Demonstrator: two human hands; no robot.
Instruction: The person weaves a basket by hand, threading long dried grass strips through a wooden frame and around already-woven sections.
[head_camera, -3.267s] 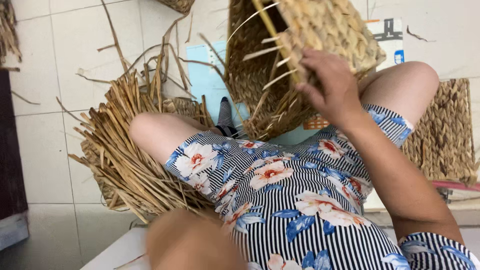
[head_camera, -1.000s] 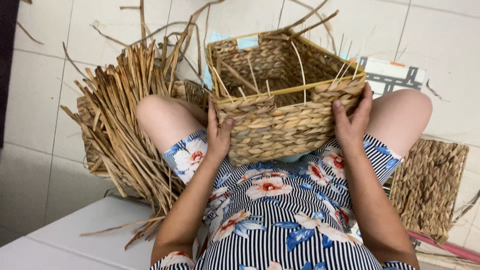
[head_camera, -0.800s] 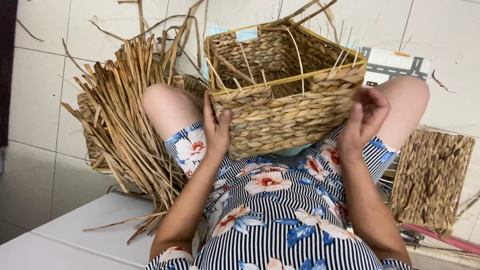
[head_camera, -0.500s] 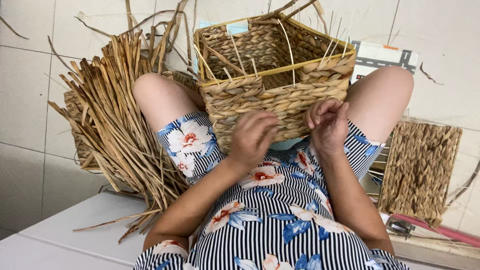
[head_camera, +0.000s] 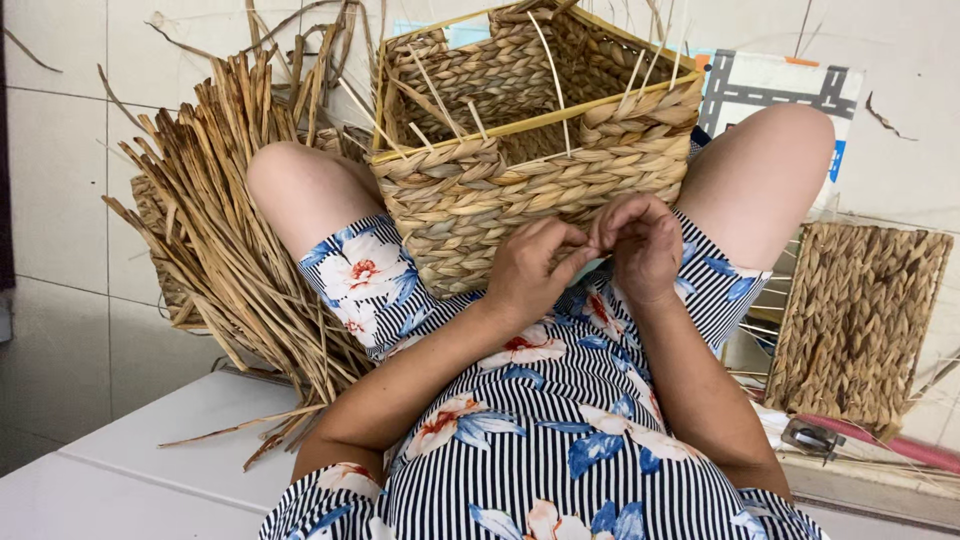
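Woven rectangular basket (head_camera: 530, 150) resting between your knees on your lap, your left hand (head_camera: 530, 272) and right hand (head_camera: 640, 245) curled fingertip to fingertip against its near wall, pinching something too small to tell, dried straw bundle (head_camera: 230, 230) on the floor beside your left knee, flat woven panel (head_camera: 860, 320) by your right

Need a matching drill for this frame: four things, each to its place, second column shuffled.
1 woven basket
2 bundle of dry straw
3 flat woven panel
4 left hand

a leaning at the picture's right edge
b on the lap, between the knees
c against the basket's near wall, fingertips meeting the right hand
d piled on the floor beside the picture-left knee

Pairs: 1-b, 2-d, 3-a, 4-c
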